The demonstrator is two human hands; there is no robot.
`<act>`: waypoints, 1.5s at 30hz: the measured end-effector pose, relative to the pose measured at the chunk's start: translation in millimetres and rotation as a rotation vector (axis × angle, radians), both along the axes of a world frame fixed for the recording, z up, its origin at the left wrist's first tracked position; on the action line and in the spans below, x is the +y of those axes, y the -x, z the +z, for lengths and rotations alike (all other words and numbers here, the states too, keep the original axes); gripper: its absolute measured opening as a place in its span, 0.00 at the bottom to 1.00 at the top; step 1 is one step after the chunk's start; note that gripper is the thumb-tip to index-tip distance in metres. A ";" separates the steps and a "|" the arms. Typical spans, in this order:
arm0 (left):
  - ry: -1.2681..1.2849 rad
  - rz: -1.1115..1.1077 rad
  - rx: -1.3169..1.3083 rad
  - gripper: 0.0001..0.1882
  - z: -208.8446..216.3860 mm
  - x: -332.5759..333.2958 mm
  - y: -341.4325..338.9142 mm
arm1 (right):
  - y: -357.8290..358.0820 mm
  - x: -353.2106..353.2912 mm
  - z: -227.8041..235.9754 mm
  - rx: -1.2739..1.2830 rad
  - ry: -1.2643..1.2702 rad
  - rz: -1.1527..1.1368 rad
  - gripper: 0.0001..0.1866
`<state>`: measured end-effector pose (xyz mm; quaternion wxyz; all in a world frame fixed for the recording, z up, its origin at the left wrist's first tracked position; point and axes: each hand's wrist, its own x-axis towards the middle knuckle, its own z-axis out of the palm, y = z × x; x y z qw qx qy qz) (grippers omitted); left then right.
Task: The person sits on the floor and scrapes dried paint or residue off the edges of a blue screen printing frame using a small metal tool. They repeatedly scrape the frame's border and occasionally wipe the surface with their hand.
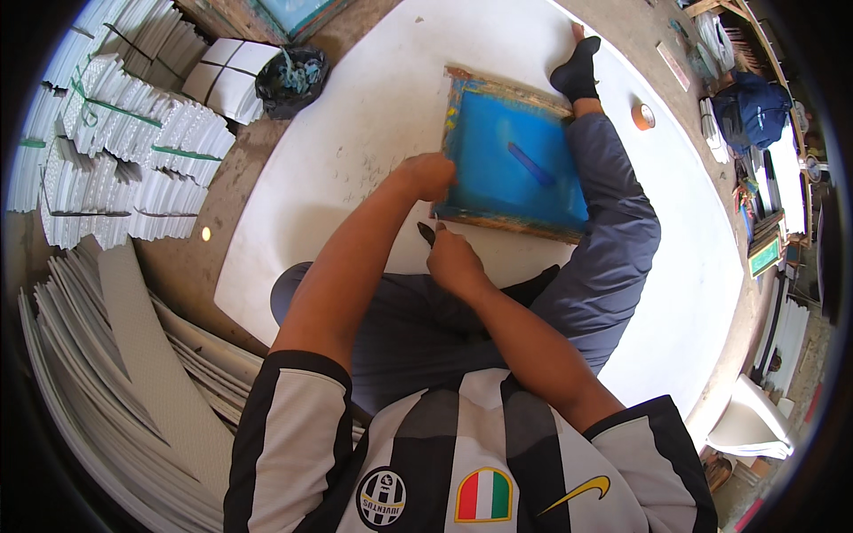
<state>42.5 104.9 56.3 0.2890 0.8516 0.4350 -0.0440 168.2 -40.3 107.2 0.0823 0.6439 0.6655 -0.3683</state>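
Observation:
A wooden frame with a blue mesh panel (pixel 498 133), like a printing screen, lies on the white sheet before me. Its wood is worn and paint-stained. A darker blue strip (pixel 530 164) rests slantwise on the mesh. My left hand (pixel 430 176) is closed at the frame's left side; the fingers' undersides are hidden. At the near left corner, my right hand (pixel 456 261) is closed around a small tool (pixel 436 224) with a thin metallic tip, its kind unclear. A dark, pointed piece (pixel 426 234) shows beside that tip. My outstretched right leg (pixel 613 195) borders the frame's right side.
White sheeting (pixel 355 151) covers the floor beneath me. Bundled white panels (pixel 133 151) are stacked at left, with long sheets (pixel 98 373) nearer. A black bag of blue scraps (pixel 291 82) stands far left. At right are a tape roll (pixel 643 116) and navy backpack (pixel 753 108).

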 end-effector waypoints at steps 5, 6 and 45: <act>0.033 -0.010 0.099 0.16 19.3 8.5 -5.4 | -13.6 -8.4 -18.0 0.070 -0.097 0.000 0.30; 0.034 -0.001 0.087 0.16 18.6 8.7 -4.2 | -6.4 -12.7 -11.0 -0.023 -0.071 0.031 0.29; 0.116 0.129 -0.083 0.18 -3.0 3.3 9.5 | -62.9 2.6 -43.1 0.241 -0.115 -0.066 0.24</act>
